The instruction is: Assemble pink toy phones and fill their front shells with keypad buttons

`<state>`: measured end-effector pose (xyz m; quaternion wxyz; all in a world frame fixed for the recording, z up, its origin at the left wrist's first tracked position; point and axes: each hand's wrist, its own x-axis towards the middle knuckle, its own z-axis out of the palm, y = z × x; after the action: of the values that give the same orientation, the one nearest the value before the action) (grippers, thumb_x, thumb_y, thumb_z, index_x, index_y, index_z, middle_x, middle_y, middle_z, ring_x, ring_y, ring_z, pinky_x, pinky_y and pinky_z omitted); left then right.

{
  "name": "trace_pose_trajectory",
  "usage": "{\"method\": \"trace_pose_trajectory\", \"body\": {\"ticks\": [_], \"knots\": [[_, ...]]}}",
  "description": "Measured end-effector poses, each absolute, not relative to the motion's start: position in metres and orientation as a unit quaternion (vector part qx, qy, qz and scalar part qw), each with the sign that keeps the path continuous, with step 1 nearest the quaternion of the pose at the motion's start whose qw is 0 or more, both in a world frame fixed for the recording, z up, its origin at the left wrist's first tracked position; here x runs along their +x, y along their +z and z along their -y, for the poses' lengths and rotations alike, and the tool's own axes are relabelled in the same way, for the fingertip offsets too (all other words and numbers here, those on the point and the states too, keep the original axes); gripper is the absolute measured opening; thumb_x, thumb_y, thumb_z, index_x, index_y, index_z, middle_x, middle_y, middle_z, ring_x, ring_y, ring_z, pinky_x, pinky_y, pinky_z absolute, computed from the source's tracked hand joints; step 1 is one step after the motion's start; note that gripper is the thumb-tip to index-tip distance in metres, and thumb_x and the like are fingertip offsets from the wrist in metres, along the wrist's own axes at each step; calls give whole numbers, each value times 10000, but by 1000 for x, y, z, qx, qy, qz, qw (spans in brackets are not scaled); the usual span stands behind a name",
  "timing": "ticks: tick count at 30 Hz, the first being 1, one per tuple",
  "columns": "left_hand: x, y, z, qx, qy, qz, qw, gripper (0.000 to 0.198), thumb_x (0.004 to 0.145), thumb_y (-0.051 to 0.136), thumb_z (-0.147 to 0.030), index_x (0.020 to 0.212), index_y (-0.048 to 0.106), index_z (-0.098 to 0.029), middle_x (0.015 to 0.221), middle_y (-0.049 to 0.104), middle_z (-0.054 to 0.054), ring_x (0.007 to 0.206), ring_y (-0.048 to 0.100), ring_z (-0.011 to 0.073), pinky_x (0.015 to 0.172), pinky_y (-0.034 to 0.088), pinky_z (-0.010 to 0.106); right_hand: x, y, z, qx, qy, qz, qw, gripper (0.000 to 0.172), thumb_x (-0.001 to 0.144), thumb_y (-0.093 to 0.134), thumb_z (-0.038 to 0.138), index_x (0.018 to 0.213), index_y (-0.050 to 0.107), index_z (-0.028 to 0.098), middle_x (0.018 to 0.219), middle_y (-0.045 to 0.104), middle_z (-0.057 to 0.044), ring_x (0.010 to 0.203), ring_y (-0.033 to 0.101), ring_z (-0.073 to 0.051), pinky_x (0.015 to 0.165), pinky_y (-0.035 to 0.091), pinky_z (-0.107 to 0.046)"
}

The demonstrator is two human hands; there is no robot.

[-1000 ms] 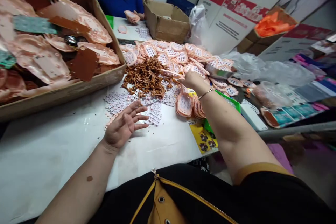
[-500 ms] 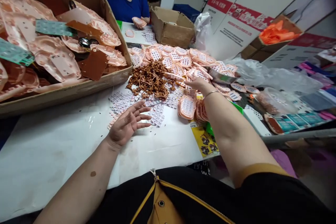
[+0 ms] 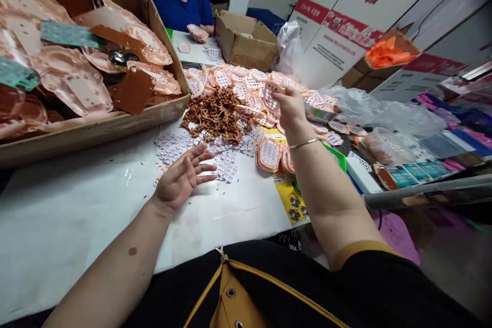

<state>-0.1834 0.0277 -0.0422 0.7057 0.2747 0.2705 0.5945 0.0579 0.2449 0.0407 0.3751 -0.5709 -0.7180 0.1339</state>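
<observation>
My right hand (image 3: 291, 107) grips a pink plastic panel with rows of holes (image 3: 272, 96), raised above the heap of similar pink panels (image 3: 246, 82). Palm up and fingers spread, my left hand (image 3: 183, 177) holds nothing. It is over the white table, at the near edge of the scattered small white key pieces (image 3: 226, 164). Beyond them is a pile of brown rubbery parts (image 3: 217, 113). Below my right hand, stacked pink panels (image 3: 268, 155) stand near a yellow printed sheet (image 3: 290, 200).
A large cardboard box (image 3: 169, 107) of pink shells and circuit boards fills the left side. Across the table, a person in blue (image 3: 172, 0) sits near another cardboard box (image 3: 246, 43). A metal bowl (image 3: 323, 113), plastic bags (image 3: 369, 107) and a clear tub (image 3: 386, 143) lie to the right.
My right hand has risen from the heap, lifting a pink panel into plain sight. My left hand stays spread in nearly the same place. The view has shifted slightly.
</observation>
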Motion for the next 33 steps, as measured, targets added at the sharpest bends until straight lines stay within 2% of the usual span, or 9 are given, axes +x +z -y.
{"method": "trace_pose_trajectory", "body": {"ticks": [3, 8, 13, 17, 22, 24, 26, 29, 33], "knots": [[-179, -43, -27, 259, 575, -271, 727, 686, 812, 677, -661, 1292, 640, -173, 1276, 677, 158, 1037, 697, 280, 886, 585, 431, 25, 13, -181, -381, 178, 764, 489, 165, 890, 659, 189, 977, 748, 296, 1234, 642, -42, 1227, 588, -224, 1048, 510, -487], [-170, -35, -25, 226, 605, -239, 725, 822, 825, 488, -820, 1270, 642, -147, 1216, 711, 159, 1206, 640, 342, 990, 540, 463, -9, -43, -84, -186, 265, 844, 428, 131, 879, 691, 240, 811, 781, 306, 1323, 620, -66, 1250, 595, -245, 1019, 541, -491], [-165, -29, -23, 218, 609, -232, 726, 834, 838, 460, -819, 1358, 590, -180, 1235, 701, 147, 1281, 587, 374, 1002, 532, 519, -8, -51, -75, -161, 213, 872, 411, 234, 847, 585, 130, 926, 755, 270, 1406, 607, -95, 1429, 475, -289, 1147, 431, -582], [-165, -30, -23, 216, 603, -238, 730, 750, 879, 504, -731, 1376, 577, -174, 1244, 699, 150, 1276, 593, 369, 1008, 530, 515, -5, -50, -79, -111, 135, 885, 432, 307, 799, 530, 79, 1010, 699, 224, 1390, 625, -141, 1448, 464, -287, 1110, 478, -556], [-167, -33, -22, 271, 627, -273, 677, 829, 818, 565, -775, 1404, 559, -190, 1444, 586, 144, 1423, 452, 373, 1113, 450, 505, -7, -51, -73, -146, 68, 871, 464, 194, 892, 552, 157, 1007, 689, 232, 1196, 725, -134, 1240, 645, -284, 1005, 540, -514], [-170, -36, -21, 344, 652, -318, 596, 870, 727, 714, -733, 1436, 534, -262, 1590, 442, 77, 1524, 296, 339, 1201, 342, 464, -10, -41, -70, -213, 122, 851, 464, 147, 936, 554, 230, 1005, 683, 237, 1052, 755, -99, 1011, 719, -240, 904, 575, -445], [-173, -40, -23, 425, 653, -376, 501, 968, 602, 901, -553, 1454, 518, -301, 1650, 341, 41, 1564, 178, 334, 1235, 273, 439, -17, -28, -69, -296, 226, 818, 438, 161, 969, 544, 309, 1030, 671, 231, 947, 746, -67, 811, 701, -184, 785, 584, -366], [-180, -48, -31, 493, 625, -431, 424, 1075, 518, 966, -411, 1475, 490, -289, 1585, 421, 95, 1499, 318, 382, 1178, 362, 473, -28, -9, -71, -302, 368, 783, 401, 270, 968, 561, 426, 1092, 655, 205, 928, 724, -41, 753, 664, -147, 726, 570, -304], [-196, -54, -40, 484, 662, -411, 398, 1044, 547, 955, -377, 1461, 449, -375, 1430, 541, 64, 1237, 600, 311, 1002, 514, 432, -33, -2, -81, -224, 421, 791, 384, 401, 985, 511, 501, 1176, 648, 176, 1079, 725, -64, 912, 676, -157, 814, 555, -308]]}}
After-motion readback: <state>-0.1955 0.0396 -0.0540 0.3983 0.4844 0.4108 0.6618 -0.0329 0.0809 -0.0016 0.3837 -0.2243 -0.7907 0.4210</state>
